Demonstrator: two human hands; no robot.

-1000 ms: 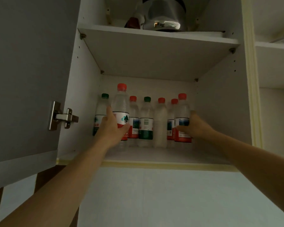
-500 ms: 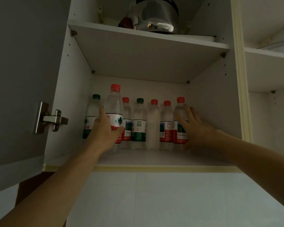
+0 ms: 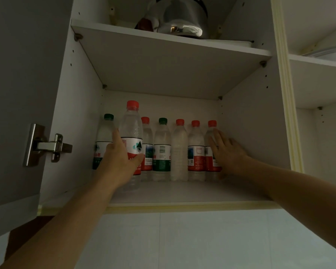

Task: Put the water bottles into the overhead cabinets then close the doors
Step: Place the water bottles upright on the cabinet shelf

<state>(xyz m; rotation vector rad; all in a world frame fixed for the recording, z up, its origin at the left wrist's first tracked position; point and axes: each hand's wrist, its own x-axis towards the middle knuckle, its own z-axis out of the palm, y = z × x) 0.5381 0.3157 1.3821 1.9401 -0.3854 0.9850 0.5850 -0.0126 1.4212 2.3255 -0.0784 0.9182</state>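
Left hand: the left hand [image 3: 120, 160] grips the front bottle [image 3: 132, 136], thumb curled across the red-and-white label and fingers wrapped behind the body.
Front bottle: clear ribbed plastic cylinder with a red screw cap; it stands upright on the lower shelf [image 3: 182, 193], ahead of the back row at its 9 o'clock end.
Right hand: the right hand [image 3: 228, 152] lies flat with its fingers straight and spread, the fingertips touching the end bottle [image 3: 211, 144]; it grips nothing.
End bottle: clear plastic, red cap, red label band; it closes the row at 3 o'clock, near the cabinet's right wall [image 3: 254, 123].
Back row: the back row [image 3: 179, 152] is a line of upright bottles standing side by side against the rear panel. Caps are red or dark green; one body looks cloudy white and carries no label.
Lower shelf: smooth matt white board with a pale yellow front edge strip.
Upper shelf: the upper shelf [image 3: 173, 66] is a flat white board resting on small round metal pegs; a polished steel kettle [image 3: 182, 18] with a rounded body sits on it at 12 o'clock.
Door: the door [image 3: 23, 94] is a plain grey panel standing open at 9 o'clock, carried by a bright metal hinge [image 3: 47, 145].
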